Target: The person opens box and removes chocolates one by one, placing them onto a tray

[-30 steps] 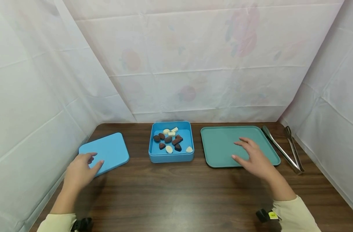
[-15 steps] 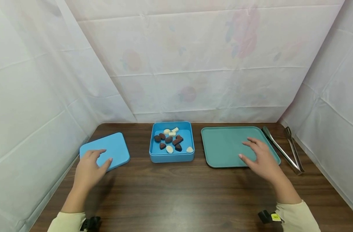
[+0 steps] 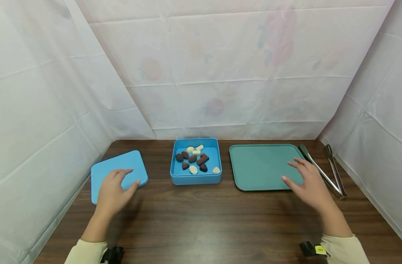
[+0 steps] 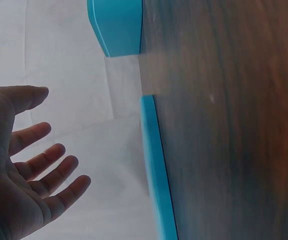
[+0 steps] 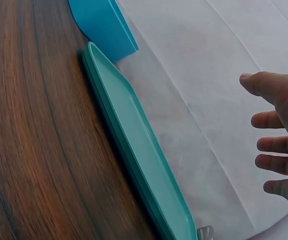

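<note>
My left hand [image 3: 116,192] hovers over the near part of a flat blue lid [image 3: 121,167], fingers spread and holding nothing. In the left wrist view the hand [image 4: 29,165] floats above the lid [image 4: 156,170]. On the other side my right hand [image 3: 310,187], also spread and without anything in it, is over the right end of a green tray [image 3: 253,168]. Between them stands a blue box [image 3: 195,179] holding several chocolates, some dark brown [image 3: 192,158], some cream white [image 3: 193,169]. Metal tongs [image 3: 333,170] lie just right of the tray, beyond my right hand.
All of these rest on a dark wooden table [image 3: 194,223]. White cloth [image 3: 214,73] hangs close behind its far edge and along both sides. The right wrist view shows the box [image 5: 106,27] near the tray's [image 5: 139,145] far corner.
My left hand has moved right across the lid, from its left edge toward its near right part. The right hand has drifted right and slightly down over the tray. The objects stay in place.
</note>
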`<state>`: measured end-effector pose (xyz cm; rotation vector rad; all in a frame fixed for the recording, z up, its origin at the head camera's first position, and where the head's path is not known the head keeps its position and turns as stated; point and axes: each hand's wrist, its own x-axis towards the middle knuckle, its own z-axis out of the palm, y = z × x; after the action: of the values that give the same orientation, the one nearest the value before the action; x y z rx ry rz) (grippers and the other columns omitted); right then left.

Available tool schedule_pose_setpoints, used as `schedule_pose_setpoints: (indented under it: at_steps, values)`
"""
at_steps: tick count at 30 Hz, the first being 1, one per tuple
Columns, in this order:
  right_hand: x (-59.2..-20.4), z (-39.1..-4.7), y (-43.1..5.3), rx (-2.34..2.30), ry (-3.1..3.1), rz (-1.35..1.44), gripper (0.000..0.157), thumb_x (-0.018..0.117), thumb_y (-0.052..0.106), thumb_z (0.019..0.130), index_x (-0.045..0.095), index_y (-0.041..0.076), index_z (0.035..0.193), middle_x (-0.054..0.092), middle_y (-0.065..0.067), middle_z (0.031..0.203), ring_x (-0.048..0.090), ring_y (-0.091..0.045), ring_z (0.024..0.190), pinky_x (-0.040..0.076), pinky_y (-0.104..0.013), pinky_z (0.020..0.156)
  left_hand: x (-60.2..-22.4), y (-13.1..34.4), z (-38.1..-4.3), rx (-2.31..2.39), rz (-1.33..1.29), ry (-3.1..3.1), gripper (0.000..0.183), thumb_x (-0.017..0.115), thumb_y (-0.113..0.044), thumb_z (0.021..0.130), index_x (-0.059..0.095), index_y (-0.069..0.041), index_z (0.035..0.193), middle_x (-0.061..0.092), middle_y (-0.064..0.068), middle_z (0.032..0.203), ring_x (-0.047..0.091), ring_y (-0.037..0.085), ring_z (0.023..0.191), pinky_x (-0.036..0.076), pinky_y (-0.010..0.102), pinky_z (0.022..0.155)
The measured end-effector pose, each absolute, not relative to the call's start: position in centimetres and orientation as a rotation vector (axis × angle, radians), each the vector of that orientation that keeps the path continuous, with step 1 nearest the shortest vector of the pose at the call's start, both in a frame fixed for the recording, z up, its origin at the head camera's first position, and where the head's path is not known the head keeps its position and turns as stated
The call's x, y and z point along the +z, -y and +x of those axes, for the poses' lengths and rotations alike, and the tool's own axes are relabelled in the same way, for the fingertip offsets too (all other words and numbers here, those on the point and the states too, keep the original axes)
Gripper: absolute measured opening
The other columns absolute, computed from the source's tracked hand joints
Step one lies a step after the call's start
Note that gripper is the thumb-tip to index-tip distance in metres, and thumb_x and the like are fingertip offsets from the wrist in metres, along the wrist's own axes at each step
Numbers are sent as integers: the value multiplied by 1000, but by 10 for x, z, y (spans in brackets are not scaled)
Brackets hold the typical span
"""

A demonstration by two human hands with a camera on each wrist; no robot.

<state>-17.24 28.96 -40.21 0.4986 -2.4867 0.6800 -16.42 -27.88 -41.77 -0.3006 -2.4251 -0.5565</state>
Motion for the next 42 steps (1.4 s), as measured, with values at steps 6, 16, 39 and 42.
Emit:
schedule_pose_setpoints:
  at_steps: [6, 16, 39, 42]
  values:
    - [-404, -169, -299, 700, 2493, 428, 53, 77, 21, 83, 58, -5, 124, 46, -34, 133, 39, -58, 120, 31, -73, 92, -417, 267, -167, -573, -360, 2377, 44, 82, -15, 74, 68, 4, 111, 63, 24, 107, 57, 41, 101, 47, 59, 82]
    - [-407, -163, -313, 710, 2464, 350, 51, 75, 23, 85, 58, -9, 121, 44, -36, 131, 38, -59, 117, 27, -74, 95, -417, 251, -169, -646, -332, 2434, 41, 79, -16, 80, 67, 3, 114, 61, 23, 111, 56, 40, 104, 47, 59, 84]
    - [-422, -157, -347, 707, 2460, 132, 42, 74, 15, 85, 58, -11, 114, 46, -37, 128, 38, -58, 117, 29, -72, 94, -421, 235, -180, -849, -233, 2515, 38, 74, -15, 87, 65, 0, 121, 59, 21, 118, 59, 36, 103, 55, 56, 81]
    - [-424, -157, -351, 702, 2473, 98, 44, 72, 17, 87, 57, -12, 116, 45, -37, 130, 37, -58, 119, 29, -72, 94, -422, 233, -181, -891, -220, 2518, 38, 72, -16, 89, 64, 0, 122, 58, 21, 119, 59, 36, 104, 54, 56, 82]
